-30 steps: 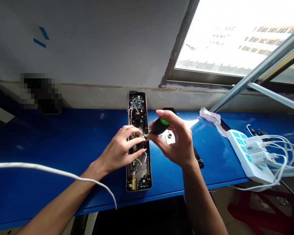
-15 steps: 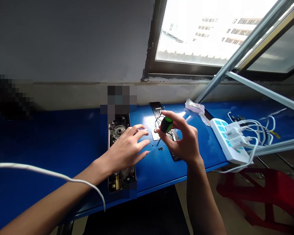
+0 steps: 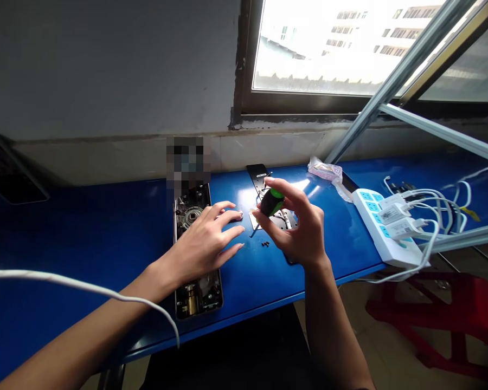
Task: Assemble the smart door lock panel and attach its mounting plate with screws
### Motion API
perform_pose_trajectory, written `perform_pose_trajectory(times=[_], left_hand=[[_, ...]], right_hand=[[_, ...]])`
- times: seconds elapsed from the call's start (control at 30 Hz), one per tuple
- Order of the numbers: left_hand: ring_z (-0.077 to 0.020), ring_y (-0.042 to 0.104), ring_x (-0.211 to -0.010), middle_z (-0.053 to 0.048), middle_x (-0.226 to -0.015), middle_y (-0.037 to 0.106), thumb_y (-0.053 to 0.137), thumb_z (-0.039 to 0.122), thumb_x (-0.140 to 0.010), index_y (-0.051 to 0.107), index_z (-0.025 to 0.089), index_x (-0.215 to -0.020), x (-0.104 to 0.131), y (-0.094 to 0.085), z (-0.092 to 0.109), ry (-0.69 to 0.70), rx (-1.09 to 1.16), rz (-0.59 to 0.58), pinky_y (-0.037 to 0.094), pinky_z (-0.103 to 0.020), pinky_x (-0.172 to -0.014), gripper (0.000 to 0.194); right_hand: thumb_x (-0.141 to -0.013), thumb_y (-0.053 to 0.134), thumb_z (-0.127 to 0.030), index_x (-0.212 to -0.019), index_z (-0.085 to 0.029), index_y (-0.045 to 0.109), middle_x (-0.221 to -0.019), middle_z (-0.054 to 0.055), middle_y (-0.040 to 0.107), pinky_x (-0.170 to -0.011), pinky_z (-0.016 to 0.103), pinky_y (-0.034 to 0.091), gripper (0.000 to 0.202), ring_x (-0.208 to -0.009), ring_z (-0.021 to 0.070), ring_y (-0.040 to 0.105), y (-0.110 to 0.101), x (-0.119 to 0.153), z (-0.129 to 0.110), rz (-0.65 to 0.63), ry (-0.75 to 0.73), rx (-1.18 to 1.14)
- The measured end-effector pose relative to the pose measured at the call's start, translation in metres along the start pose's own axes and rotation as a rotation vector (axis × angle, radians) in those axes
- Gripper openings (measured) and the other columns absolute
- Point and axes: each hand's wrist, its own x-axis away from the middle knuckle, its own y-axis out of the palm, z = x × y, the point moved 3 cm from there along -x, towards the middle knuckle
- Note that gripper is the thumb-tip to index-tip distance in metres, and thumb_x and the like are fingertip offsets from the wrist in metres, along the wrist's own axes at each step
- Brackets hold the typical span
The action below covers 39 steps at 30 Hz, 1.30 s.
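Opened casing (image 3: 211,296) near front edge of table (image 3: 85,238), internals (image 3: 192,216) exposed, not closed. L hand (image 3: 207,238) spread above, can't tell if gripping small part (image 3: 238,215); R hand (image 3: 299,227) pinching screwdriver (image 3: 272,202). Screws (image 3: 265,244) loose to R; black plate (image 3: 255,171) apart, reaching twd back edge.

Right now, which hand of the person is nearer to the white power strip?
The right hand: it holds the screwdriver to the left of the power strip, apart from it. The left hand is farther left, over the open case.
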Motion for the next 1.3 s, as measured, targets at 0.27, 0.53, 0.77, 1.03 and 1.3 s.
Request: perform_pose_trajectory(times=[0.27,0.53,0.77,1.03,1.3], left_hand=[[-0.0336,0.055,-0.129,-0.014,-0.121,0.071,0.072,0.026,-0.096,0.073,0.016,-0.122,0.035,-0.030,-0.013,-0.005,-0.003,0.134,0.057,-0.053,-0.104,0.028],[-0.0280,0.060,-0.117,-0.010,-0.109,0.074,0.073,0.016,-0.095,0.072,0.018,-0.116,0.073,-0.042,-0.029,-0.041,0.013,0.298,0.058,-0.047,-0.095,0.021],[-0.0243,0.060,-0.112,-0.007,-0.104,0.075,0.073,0.012,-0.095,0.072,0.020,-0.111,0.083,-0.038,-0.038,-0.067,0.075,0.384,0.058,-0.042,-0.093,0.018],[-0.0223,0.062,-0.104,-0.003,-0.089,0.075,0.084,0.017,-0.085,0.077,0.020,-0.093,0.087,-0.029,-0.041,-0.214,0.318,0.559,0.057,-0.038,-0.088,0.011],[-0.0242,0.060,-0.109,-0.006,-0.098,0.074,0.087,0.024,-0.083,0.077,0.019,-0.102,0.090,-0.025,-0.041,-0.235,0.264,0.542,0.056,-0.042,-0.094,0.021]], right_hand=[[-0.089,0.078,-0.026,-0.141,-0.041,0.054,-0.139,0.001,0.066,-0.074,0.037,0.070,0.059,-0.089,0.0218,0.078,0.012,-0.036,-0.043,0.089,-0.014,-0.139],[-0.084,0.083,-0.016,-0.136,-0.040,0.060,-0.136,0.001,0.065,-0.072,0.033,0.071,0.062,-0.086,0.0182,0.077,0.047,-0.058,-0.063,0.106,-0.070,-0.292],[-0.083,0.084,-0.019,-0.136,-0.033,0.062,-0.133,0.004,0.064,-0.070,0.034,0.071,0.060,-0.085,0.0180,0.077,0.063,-0.064,-0.064,0.124,-0.129,-0.341],[-0.081,0.085,-0.017,-0.133,-0.033,0.063,-0.130,0.005,0.061,-0.068,0.035,0.071,0.058,-0.081,0.0176,0.076,0.067,-0.060,-0.064,0.163,-0.121,-0.336],[-0.080,0.086,-0.015,-0.134,-0.031,0.064,-0.131,0.007,0.064,-0.067,0.038,0.071,0.061,-0.082,0.0204,0.077,0.072,-0.054,-0.061,0.146,-0.125,-0.355]])
